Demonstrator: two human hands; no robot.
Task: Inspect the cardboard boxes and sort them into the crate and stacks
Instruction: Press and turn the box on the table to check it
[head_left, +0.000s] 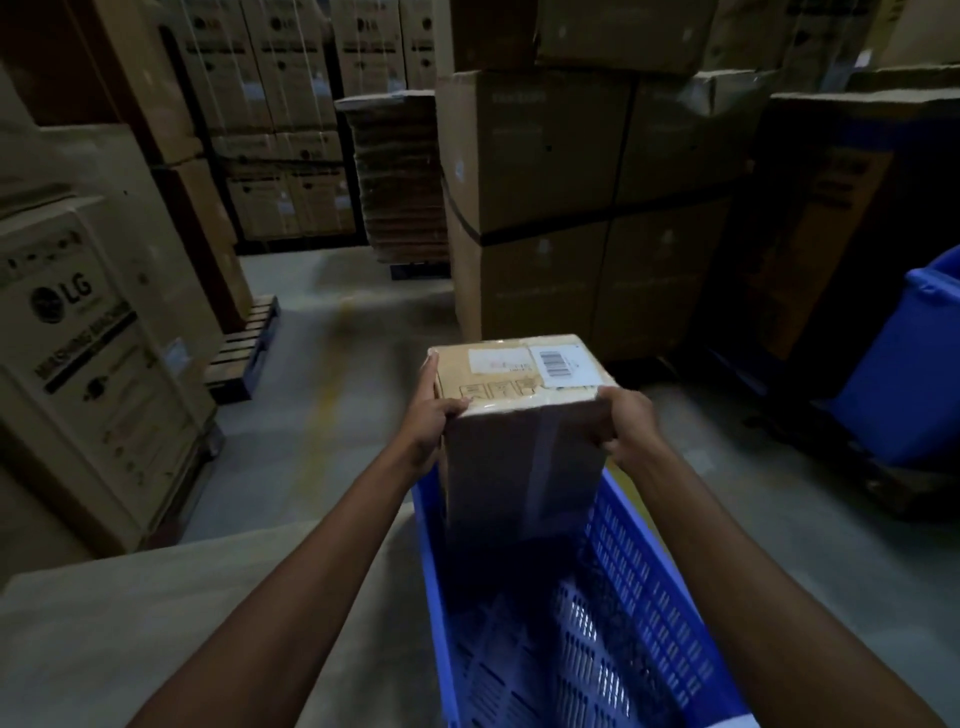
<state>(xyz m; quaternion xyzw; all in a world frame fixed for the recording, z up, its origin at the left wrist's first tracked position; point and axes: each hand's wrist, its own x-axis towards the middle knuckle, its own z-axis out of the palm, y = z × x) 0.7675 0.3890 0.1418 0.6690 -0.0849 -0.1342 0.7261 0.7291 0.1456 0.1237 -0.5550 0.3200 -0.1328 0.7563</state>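
One cardboard box (524, 452) stands on end at the far end of the blue crate (641, 551). Its lower part sits down between the crate's perforated walls, and its top face, with a barcode label (563, 364), is turned up toward the camera. Shadow hides its bottom, so I cannot tell whether it rests on the crate floor or hangs just above it.

Both hands hold it at the top edge, one on each side. The left hand (431, 421) has its thumb hooked over the near top edge and its fingers running up the left face. The right hand (631, 423) is curled round the near right corner, fingertips pressed into the side. The box fills the space between the two palms, clamped from opposite sides.

Holding it high likely keeps the knuckles clear of the narrow crate walls while the box goes in or comes out. It probably also leaves the label face readable for inspection.

Beside the crate on the left lies a plain brown cardboard surface (156, 623). Farther right stands a second blue bin (904, 364), well apart. Behind rise strapped stacks of large cartons (545, 156), with a pile of flattened cardboard (400, 176) near them. On the left are an LG carton (88, 364) and a wooden pallet (244, 348).
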